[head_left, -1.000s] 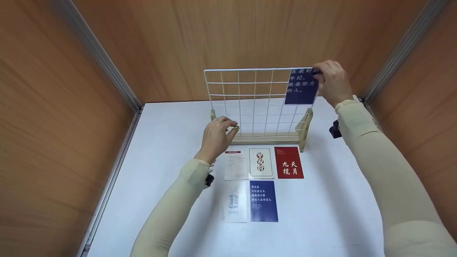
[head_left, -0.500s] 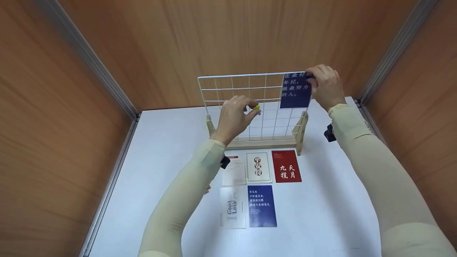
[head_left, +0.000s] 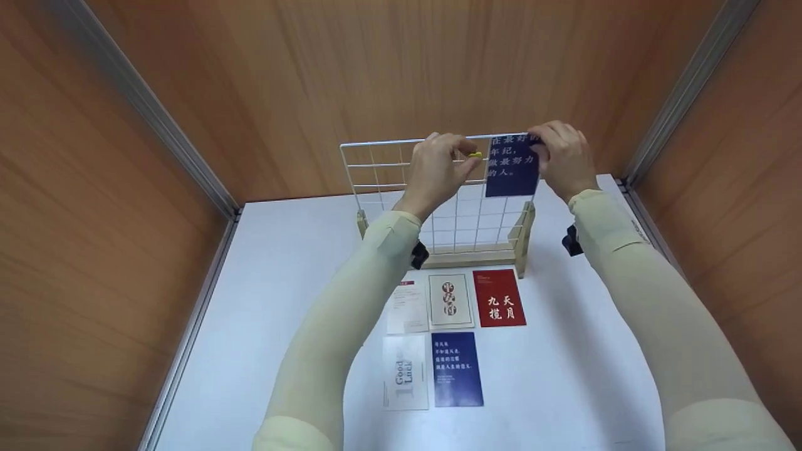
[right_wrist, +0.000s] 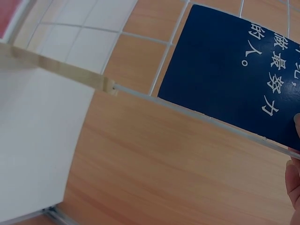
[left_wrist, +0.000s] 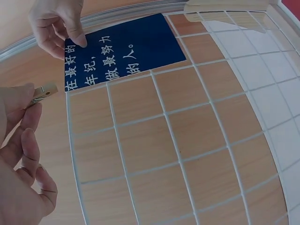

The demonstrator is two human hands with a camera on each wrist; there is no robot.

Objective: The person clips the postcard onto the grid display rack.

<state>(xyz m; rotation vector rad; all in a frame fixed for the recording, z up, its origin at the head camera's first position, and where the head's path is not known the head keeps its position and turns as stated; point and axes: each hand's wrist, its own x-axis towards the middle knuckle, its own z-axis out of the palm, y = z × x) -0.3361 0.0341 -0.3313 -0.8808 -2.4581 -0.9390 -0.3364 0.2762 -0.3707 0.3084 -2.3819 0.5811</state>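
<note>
My right hand (head_left: pixel 567 160) pinches a dark blue card (head_left: pixel 510 178) with white Chinese writing against the top right corner of a white wire grid (head_left: pixel 460 216). Between thumb and forefinger my left hand (head_left: pixel 437 172) holds a small clothespin (left_wrist: pixel 46 92), yellowish in the head view. In the left wrist view the clothespin points at the card's upper edge and stands a little apart from it; the left hand's other fingers are loosely bent. Only the right hand's fingertips (right_wrist: pixel 293 180) show in the right wrist view, at the card's edge.
The grid stands in a wooden base (head_left: pixel 470 258) on a white table (head_left: pixel 288 282). Before it lie a red card (head_left: pixel 499 297), a cream card (head_left: pixel 451 300), a white printed card (head_left: pixel 407 307), a "Good Luck" card (head_left: pixel 405 373) and a blue card (head_left: pixel 457 369). Wood panels (head_left: pixel 401 62) enclose the table.
My left hand has risen with the clothespin from low before the grid, moving right and up beside the dark blue card. The right hand keeps its hold on the card and grid corner.
</note>
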